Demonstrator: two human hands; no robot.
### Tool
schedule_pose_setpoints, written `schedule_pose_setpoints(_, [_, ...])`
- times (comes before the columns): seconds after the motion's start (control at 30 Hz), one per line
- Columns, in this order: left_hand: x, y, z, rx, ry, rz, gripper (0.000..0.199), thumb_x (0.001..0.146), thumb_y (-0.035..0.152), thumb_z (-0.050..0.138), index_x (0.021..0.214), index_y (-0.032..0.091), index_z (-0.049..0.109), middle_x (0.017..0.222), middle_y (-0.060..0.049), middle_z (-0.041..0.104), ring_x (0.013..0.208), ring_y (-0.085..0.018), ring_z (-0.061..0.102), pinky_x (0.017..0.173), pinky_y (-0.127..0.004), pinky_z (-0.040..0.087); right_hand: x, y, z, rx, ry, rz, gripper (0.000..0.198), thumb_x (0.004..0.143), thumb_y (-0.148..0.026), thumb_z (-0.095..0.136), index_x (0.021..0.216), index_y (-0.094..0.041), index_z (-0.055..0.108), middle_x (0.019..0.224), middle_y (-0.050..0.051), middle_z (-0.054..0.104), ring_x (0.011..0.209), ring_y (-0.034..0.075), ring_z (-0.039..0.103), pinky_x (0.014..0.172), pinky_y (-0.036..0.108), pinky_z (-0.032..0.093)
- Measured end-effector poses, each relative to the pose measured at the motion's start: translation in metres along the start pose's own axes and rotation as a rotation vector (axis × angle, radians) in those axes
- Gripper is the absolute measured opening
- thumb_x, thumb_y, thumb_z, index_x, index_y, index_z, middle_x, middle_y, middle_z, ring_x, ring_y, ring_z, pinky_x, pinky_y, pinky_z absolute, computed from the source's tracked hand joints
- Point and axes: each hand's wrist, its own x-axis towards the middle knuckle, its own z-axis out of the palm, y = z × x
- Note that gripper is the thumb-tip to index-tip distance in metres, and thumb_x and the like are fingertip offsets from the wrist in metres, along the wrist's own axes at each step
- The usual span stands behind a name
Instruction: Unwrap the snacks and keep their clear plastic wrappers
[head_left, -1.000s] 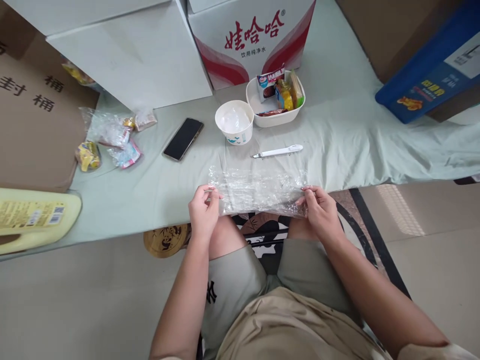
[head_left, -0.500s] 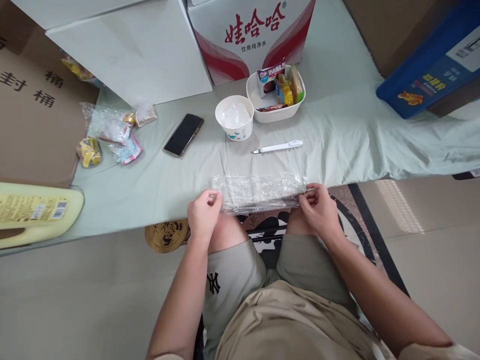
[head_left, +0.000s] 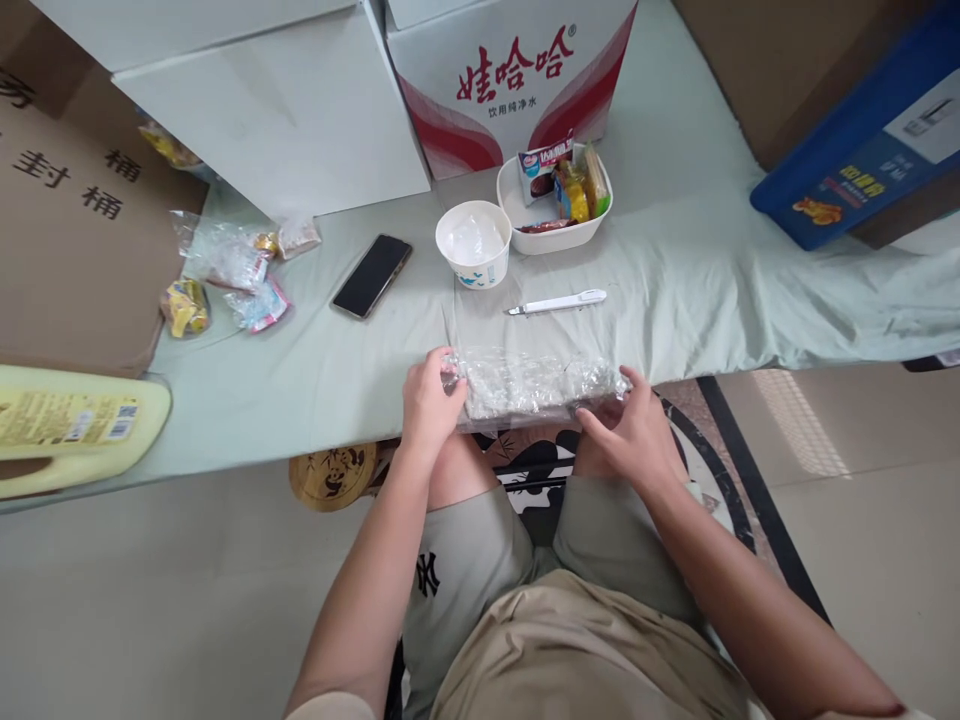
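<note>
A crumpled strip of clear plastic wrap [head_left: 525, 388] lies across the front edge of the cloth-covered table, with wrinkles along its length. My left hand [head_left: 433, 400] grips its left end between thumb and fingers. At the other end, my right hand [head_left: 630, 425] has thumb and forefinger spread apart around the wrap's right corner, touching it; its other fingers are mostly hidden. Just beyond the wrap lies a white utility knife [head_left: 559, 302] with its blade tip to the left. Behind it stands a white paper bowl [head_left: 480, 275] with clear plastic inside.
A white tub [head_left: 559, 240] of packaged snacks stands by a water carton [head_left: 517, 130]. To the left are a phone [head_left: 373, 276], several small packets [head_left: 225, 255] and a yellow jug [head_left: 75, 425]. A blue container [head_left: 847, 150] stands at the right.
The wrap has bunched and narrowed between my hands. My left hand has moved right and slightly up. My right thumb and forefinger have spread from a pinch.
</note>
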Motion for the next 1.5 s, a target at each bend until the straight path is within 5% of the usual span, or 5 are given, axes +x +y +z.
schedule_pose_setpoints(0.33, [0.034, -0.001, -0.015, -0.342, -0.003, 0.046, 0.034, 0.083, 0.017, 0.058, 0.116, 0.023, 0.058, 0.097, 0.0, 0.061, 0.064, -0.009, 0.062, 0.065, -0.024, 0.05, 0.012, 0.028, -0.035, -0.265, 0.018, 0.03, 0.067, 0.083, -0.045, 0.057, 0.143, -0.017, 0.047, 0.093, 0.01, 0.071, 0.08, 0.029, 0.066, 0.067, 0.039, 0.049])
schedule_pose_setpoints(0.63, [0.043, 0.041, -0.028, -0.289, -0.289, 0.341, 0.029, 0.085, 0.016, 0.058, 0.113, 0.021, 0.063, 0.091, 0.001, 0.065, 0.068, -0.01, 0.067, 0.07, -0.024, 0.053, 0.077, -0.044, -0.002, 0.053, -0.377, -0.609, 0.079, 0.078, -0.042, 0.07, 0.148, -0.02, 0.04, 0.142, 0.018, 0.055, 0.128, 0.036, 0.055, 0.102, 0.052, 0.048])
schedule_pose_setpoints(1.0, [0.063, 0.03, -0.054, -0.964, -0.365, 0.193, 0.073, 0.068, 0.063, 0.082, 0.127, 0.026, 0.061, 0.139, -0.014, 0.062, 0.131, -0.032, 0.06, 0.106, -0.044, 0.052, 0.101, -0.071, 0.025, 0.582, -0.62, -0.368, 0.023, 0.083, -0.041, 0.06, 0.084, -0.018, 0.058, 0.073, -0.001, 0.057, 0.066, 0.012, 0.051, 0.064, 0.027, 0.041])
schedule_pose_setpoints(1.1, [0.048, 0.023, -0.02, -0.971, -0.655, 0.051, 0.074, 0.061, 0.055, 0.09, 0.121, 0.019, 0.065, 0.125, -0.017, 0.071, 0.119, -0.033, 0.068, 0.104, -0.046, 0.054, 0.09, -0.07, 0.033, 0.727, -0.603, -0.26, 0.026, 0.085, -0.044, 0.061, 0.089, -0.019, 0.057, 0.072, -0.003, 0.054, 0.059, 0.01, 0.048, 0.057, 0.026, 0.039])
schedule_pose_setpoints(1.5, [0.038, 0.022, -0.02, -0.706, -0.507, -0.06, 0.038, 0.079, 0.046, 0.073, 0.105, 0.021, 0.062, 0.049, 0.007, 0.059, 0.037, -0.012, 0.053, 0.039, -0.023, 0.041, 0.083, -0.063, 0.023, 0.789, -0.701, -0.143, 0.036, 0.087, -0.047, 0.063, 0.113, -0.024, 0.054, 0.063, -0.006, 0.063, 0.051, 0.011, 0.057, 0.054, 0.026, 0.046])
